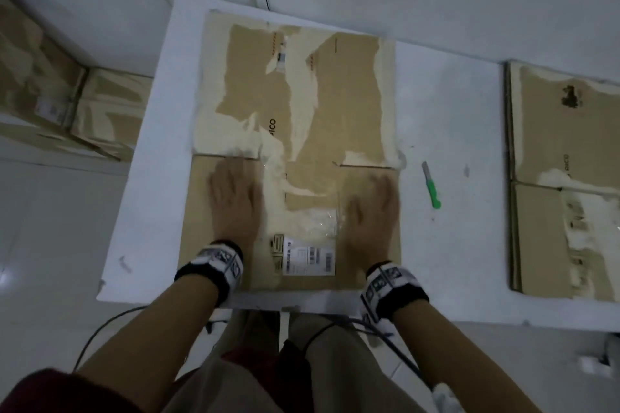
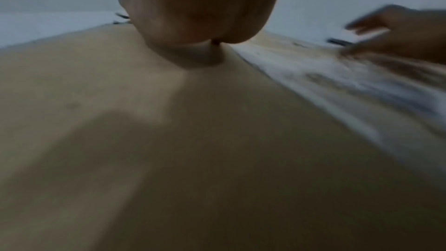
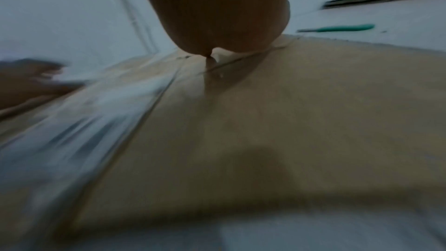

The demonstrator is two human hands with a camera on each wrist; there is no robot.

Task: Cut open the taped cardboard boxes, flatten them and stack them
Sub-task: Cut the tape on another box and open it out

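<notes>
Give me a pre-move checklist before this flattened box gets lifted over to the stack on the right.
1. Box lies flat on the table: ok.
2. Left hand flat on the near left flap: ok.
3. Right hand flat on the near right flap: ok.
4. Green-handled knife out of both hands, on the table right of the box: ok.
5. Path to the stack free: not ok, the knife lies between.
6. Tape fully cut: cannot tell, a clear strip remains beside the label.
</notes>
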